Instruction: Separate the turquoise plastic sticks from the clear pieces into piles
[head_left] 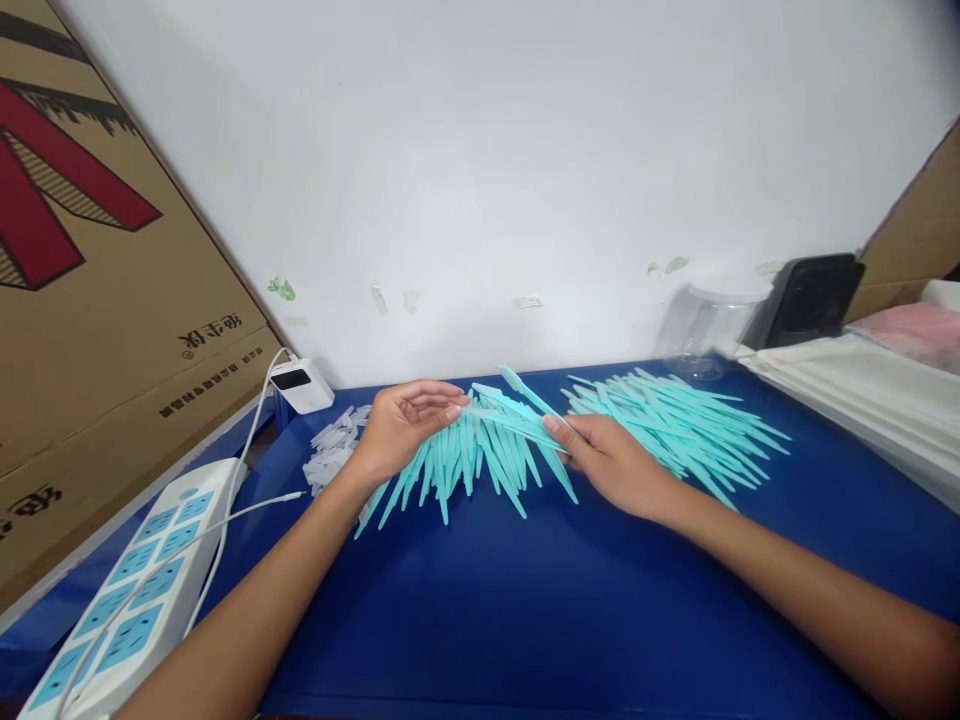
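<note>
My right hand (600,455) is closed around a few turquoise eyebrow razors (517,408), slim sticks with tapered handles, fanned out to the left. The thumb and fingers of my left hand (412,425) pinch a small translucent cap (470,403) at the head end of one razor; whether it is fully on I cannot tell. Beneath both hands lies a loose pile of turquoise razors (442,470), handles pointing toward me. A second heap of razors (667,425) spreads out to the right of my right hand. Small translucent caps (330,450) are piled left of my left hand.
A white power strip (206,500) and a cable lie at the left, with a white device with a dark screen (301,386) behind. A cardboard box (135,330) stands left. A clear lidded jar (709,330), black stand (814,300) and white stack (862,400) are right on the blue table (480,620).
</note>
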